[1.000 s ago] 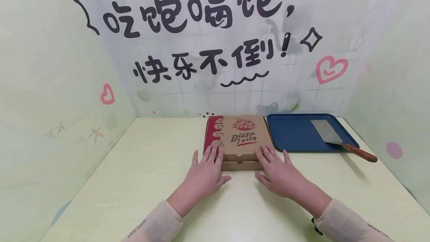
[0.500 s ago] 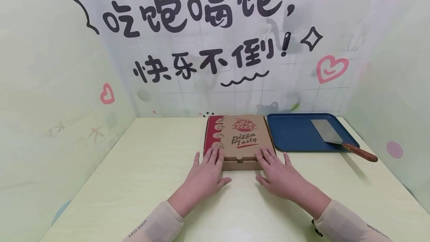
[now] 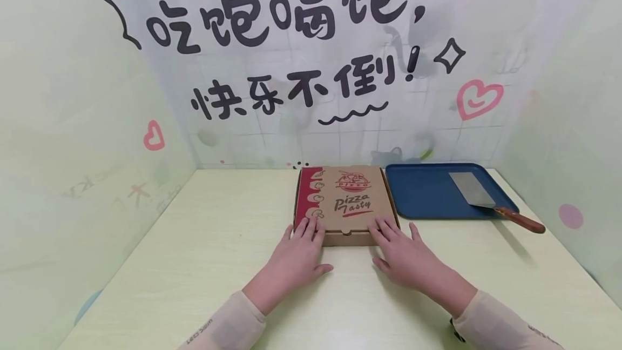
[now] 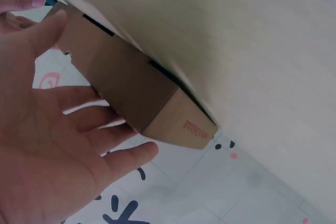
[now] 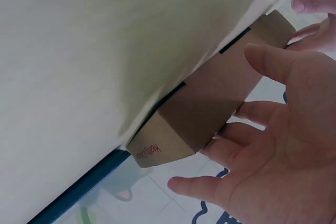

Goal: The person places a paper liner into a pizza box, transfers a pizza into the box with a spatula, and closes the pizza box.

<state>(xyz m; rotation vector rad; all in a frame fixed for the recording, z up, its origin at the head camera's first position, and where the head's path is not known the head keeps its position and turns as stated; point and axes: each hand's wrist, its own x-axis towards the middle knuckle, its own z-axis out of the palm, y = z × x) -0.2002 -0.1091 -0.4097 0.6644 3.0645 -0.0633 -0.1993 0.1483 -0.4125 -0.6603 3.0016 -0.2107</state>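
A brown cardboard pizza box with a red printed strip lies at the table's back middle, its lid down. On the lid's front left corner rest the fingers of my left hand, held fairly straight. My right hand touches the front right corner in the same way. Both thumbs stay off the box, low in front of it. From below, the left wrist view shows the box's front wall beside my spread left fingers. In the right wrist view, my right fingers reach over the lid's edge.
Right of the box lies a blue tray. A pizza spatula rests on it, its wooden handle sticking out over the tray's front right rim. Printed walls enclose the pale table at the back and both sides.
The lid's front edge has come down, so more of the lid top faces the camera and less of the lower front wall shows. Both hands have sunk slightly with it.
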